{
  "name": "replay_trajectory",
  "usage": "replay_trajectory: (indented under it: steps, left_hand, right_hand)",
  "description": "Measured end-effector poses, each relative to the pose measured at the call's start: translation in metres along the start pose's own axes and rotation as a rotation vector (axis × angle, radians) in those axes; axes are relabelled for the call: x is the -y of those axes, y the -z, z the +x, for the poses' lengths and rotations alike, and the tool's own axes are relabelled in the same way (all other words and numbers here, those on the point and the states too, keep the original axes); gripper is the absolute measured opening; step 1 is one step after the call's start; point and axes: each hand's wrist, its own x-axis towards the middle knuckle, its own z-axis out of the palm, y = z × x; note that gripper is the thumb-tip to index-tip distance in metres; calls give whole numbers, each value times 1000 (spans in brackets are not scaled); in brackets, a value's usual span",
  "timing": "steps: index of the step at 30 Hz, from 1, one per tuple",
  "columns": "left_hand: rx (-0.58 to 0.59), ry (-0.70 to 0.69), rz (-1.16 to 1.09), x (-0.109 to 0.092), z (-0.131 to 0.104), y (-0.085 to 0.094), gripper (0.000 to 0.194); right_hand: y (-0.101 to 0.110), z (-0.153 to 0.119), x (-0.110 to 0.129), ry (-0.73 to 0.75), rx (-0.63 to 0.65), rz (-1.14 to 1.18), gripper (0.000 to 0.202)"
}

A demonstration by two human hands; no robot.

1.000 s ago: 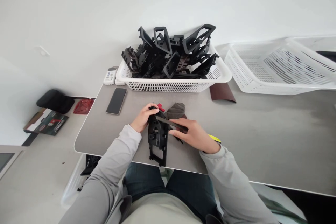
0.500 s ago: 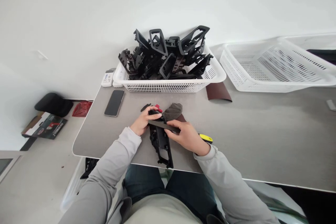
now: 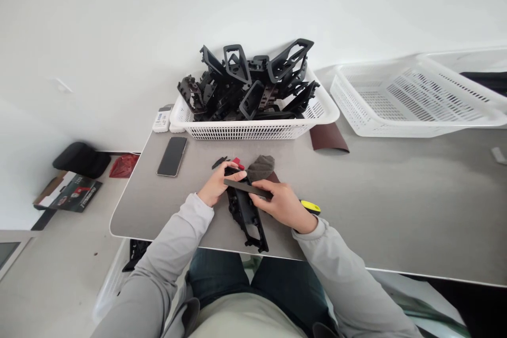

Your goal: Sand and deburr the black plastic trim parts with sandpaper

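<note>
My left hand [image 3: 216,185] grips the upper end of a black plastic frame [image 3: 248,216], which lies slanted near the table's front edge. Pinched in my right hand [image 3: 287,206] is a flat dark grey strip [image 3: 247,188] that crosses over the upper part of the frame. The strip's far end is beside my left thumb. Behind my hands are a crumpled grey cloth [image 3: 261,167], a small red object [image 3: 238,162] and a small black item [image 3: 220,162]. A yellow and black tool [image 3: 311,207] lies partly hidden behind my right hand.
A white basket [image 3: 249,131] heaped with black plastic frames stands against the wall. More white baskets [image 3: 368,127] are at the right. A phone [image 3: 171,156] lies on the left of the table [image 3: 396,206], and brown sandpaper [image 3: 329,138] lies near the full basket.
The lower end of the black frame has swung slightly to the right. Both hands keep their hold, and the strip stays in nearly the same place.
</note>
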Motion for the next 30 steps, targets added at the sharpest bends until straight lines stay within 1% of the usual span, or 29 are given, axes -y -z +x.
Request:
replay_trajectory:
  steps: [2,4,11,13,15,17,19,22,25,30]
  left_hand:
    - [-23,-30,32,-1,-1,0,45]
    - [-40,-29,43,-3,-3,-1,48]
    - [-153,45,21,-2,-2,-2,61]
    - [-154,64,-16,-1,-2,-4,64]
    - [-130,67,-48,-1,-1,-5,61]
    - [-117,75,-84,-3,-1,-6,52]
    - [-131,100,-135,-5,0,-6,42]
    - [-157,131,-174,-7,2,-2,35]
    - [-200,127,-141,-7,5,2,32]
    - [-242,93,-78,-6,6,3,26]
  right_hand:
    - [0,0,0,5,-8,-14,20]
    - [1,0,-1,9,-17,-23,20]
    - [-3,1,-1,-1,-15,-56,19]
    - [-4,1,-1,6,-8,-77,19]
    - [-4,1,-1,6,-8,-86,20]
    - [-2,1,-2,8,-19,-71,23]
    - [2,1,-5,13,-41,-45,29]
    - [10,1,-13,12,-88,-55,36]
    - [17,0,-20,15,-107,-146,38]
    - [18,-3,-22,56,-37,-321,38]
